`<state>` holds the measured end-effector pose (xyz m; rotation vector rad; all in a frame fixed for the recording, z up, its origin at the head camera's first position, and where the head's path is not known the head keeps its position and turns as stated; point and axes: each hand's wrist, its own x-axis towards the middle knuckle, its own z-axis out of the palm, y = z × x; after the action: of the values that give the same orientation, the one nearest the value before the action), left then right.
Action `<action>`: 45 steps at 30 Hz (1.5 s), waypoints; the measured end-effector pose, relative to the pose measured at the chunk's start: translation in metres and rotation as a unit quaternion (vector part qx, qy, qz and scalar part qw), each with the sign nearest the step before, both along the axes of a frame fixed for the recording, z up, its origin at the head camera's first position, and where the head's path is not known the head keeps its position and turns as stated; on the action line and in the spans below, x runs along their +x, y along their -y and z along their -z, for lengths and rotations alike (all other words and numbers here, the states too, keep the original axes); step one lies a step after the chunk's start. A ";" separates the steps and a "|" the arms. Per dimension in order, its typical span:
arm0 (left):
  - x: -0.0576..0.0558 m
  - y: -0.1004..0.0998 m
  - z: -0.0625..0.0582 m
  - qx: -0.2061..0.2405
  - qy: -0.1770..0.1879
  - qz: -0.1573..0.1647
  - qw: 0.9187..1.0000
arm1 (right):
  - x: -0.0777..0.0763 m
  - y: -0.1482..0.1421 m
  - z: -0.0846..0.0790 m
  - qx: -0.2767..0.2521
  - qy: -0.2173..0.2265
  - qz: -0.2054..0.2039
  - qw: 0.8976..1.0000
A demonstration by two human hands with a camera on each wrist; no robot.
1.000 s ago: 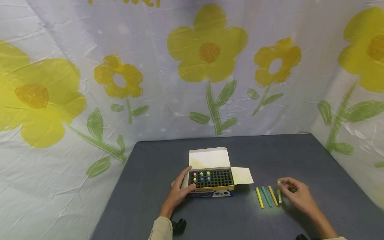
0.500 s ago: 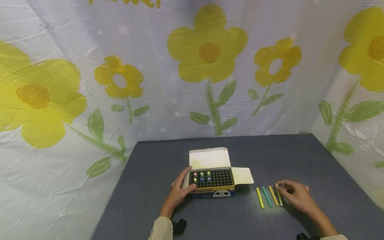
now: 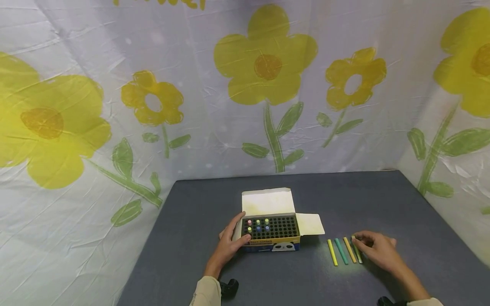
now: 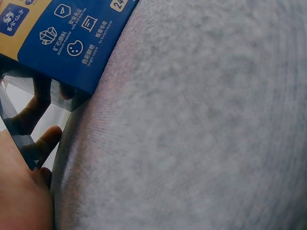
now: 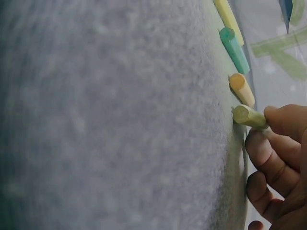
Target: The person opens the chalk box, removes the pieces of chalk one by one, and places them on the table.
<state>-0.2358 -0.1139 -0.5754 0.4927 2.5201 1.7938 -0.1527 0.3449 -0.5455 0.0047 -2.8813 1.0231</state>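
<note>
My left hand (image 3: 229, 246) grips the left end of an open cardboard chalk box (image 3: 265, 248), thumb at the front corner and fingers behind. The box's blue printed side (image 4: 72, 43) shows in the left wrist view. Inside, a black holder (image 3: 285, 227) full of holes bears several chalk sticks at its left. My right hand (image 3: 383, 251) pinches the far end of a yellow-green chalk stick (image 5: 250, 117), whose near end is at the table. Left of it lie an orange chalk stick (image 3: 349, 250), a green chalk stick (image 3: 341, 251) and a yellow chalk stick (image 3: 332, 252), side by side.
The box's white lid (image 3: 267, 201) stands raised at the back, and a side flap (image 3: 310, 224) sticks out right towards the chalks. All this is on a dark grey table (image 3: 206, 199). A flower-printed curtain (image 3: 214, 144) hangs behind and at both sides.
My right hand has lowered the yellow-green chalk stick to the table, beside the orange one, and shifted its near end slightly right. The left hand and the box have stayed put.
</note>
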 end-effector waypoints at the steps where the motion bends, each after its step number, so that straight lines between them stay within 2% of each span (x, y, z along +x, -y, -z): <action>1: 0.000 0.000 0.000 0.002 0.000 0.002 1.000 | 0.000 0.000 0.000 0.002 -0.002 0.000 1.000; 9: 0.000 0.000 0.001 -0.007 -0.005 0.002 1.000 | -0.002 0.002 0.001 0.023 -0.005 0.000 1.000; 16: 0.000 0.000 0.003 -0.009 -0.005 0.001 1.000 | -0.001 0.005 0.002 0.052 -0.034 -0.003 0.998; 21: 0.000 0.000 0.004 -0.010 -0.007 0.000 1.000 | 0.001 0.006 0.002 0.053 -0.035 0.002 0.998; 28: 0.001 0.000 0.002 -0.015 0.000 -0.002 1.000 | 0.001 0.005 0.000 0.019 -0.006 0.017 1.000; 32: 0.001 0.000 0.001 -0.014 0.007 -0.001 1.000 | -0.001 0.005 -0.003 -0.007 0.003 0.041 0.999; 39: 0.002 0.001 0.000 -0.013 0.003 0.002 1.000 | -0.005 0.013 -0.018 -0.049 0.037 0.079 0.995; 45: 0.001 0.000 -0.001 -0.002 -0.011 0.007 1.000 | -0.010 0.041 -0.029 -0.101 -0.002 0.096 0.990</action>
<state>-0.2350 -0.1143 -0.5746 0.5314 2.5264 1.7876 -0.1624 0.3039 -0.5168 -0.2762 -2.6943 1.2661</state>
